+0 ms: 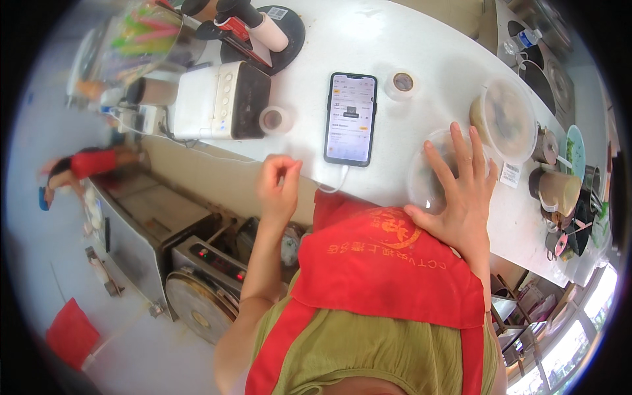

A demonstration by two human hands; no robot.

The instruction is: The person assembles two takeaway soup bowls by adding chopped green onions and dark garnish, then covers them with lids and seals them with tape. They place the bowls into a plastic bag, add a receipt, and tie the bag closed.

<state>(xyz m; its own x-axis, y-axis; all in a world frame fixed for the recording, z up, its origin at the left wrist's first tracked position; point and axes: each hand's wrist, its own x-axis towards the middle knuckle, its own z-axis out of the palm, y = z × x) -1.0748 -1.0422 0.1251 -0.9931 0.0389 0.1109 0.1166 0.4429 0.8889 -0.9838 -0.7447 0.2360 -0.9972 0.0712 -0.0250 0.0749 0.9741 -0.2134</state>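
Note:
My right hand (pixel 461 197) is spread, palm down, over a round clear plastic container (pixel 429 170) near the counter's front edge. Its fingers and thumb are wide apart and cover the container's right side; how firmly they touch it is hard to tell. My left hand (pixel 279 187) hovers just off the front edge with the fingers curled in and the thumb against them. Nothing shows in it. Between the hands lies a phone (pixel 349 118) with a lit screen and a white cable (pixel 340 180) plugged in. A second lidded plastic container (pixel 508 121) of food stands behind the right hand.
Tape rolls (pixel 402 84) (pixel 274 120) flank the phone. A white label printer (pixel 222 101) stands left, near a round black stand (pixel 289 34). Pots and a light-blue plate (pixel 575 153) crowd the right end. Below left is a round griddle (pixel 200 306). Another person (pixel 94 163) bends over at far left.

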